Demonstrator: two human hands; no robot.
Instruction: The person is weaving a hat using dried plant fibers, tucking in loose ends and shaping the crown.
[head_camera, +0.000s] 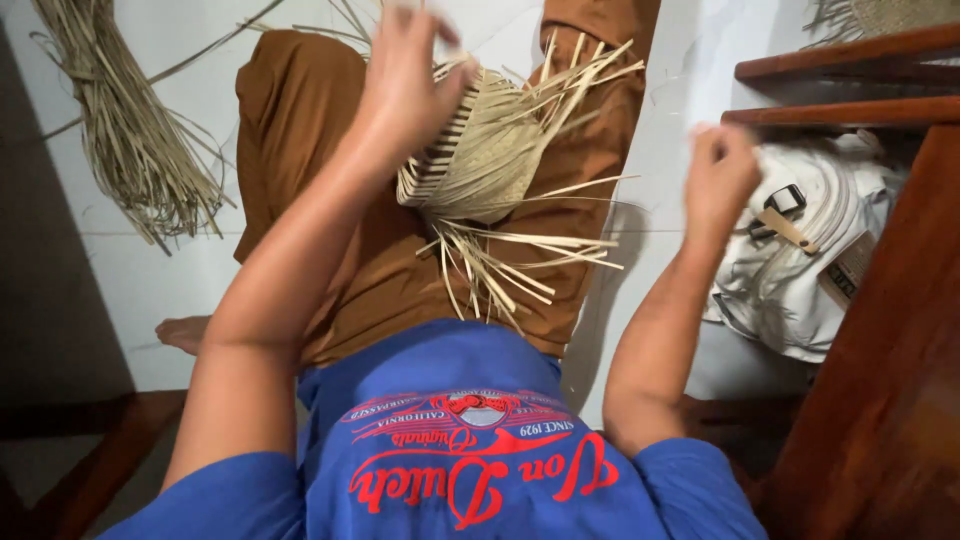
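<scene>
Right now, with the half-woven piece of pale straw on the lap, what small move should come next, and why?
Probably bring the right hand back to the half-woven pale straw piece: it is raised apart, blurred, while only the left hand grips it, and many loose ends stick out.

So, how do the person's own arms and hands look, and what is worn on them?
Both arms are bare from the short blue sleeves of a T-shirt down. The left hand and right hand wear no gloves; no watch or bracelet shows. The right hand is motion-blurred, so rings cannot be judged.

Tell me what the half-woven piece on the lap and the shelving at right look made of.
Half-woven piece: flat, pale, matte strips, probably dried palm leaf or straw; loose ends splay out. The left hand grips it. Shelving: reddish-brown wood, seemingly varnished, with a slight sheen.
</scene>
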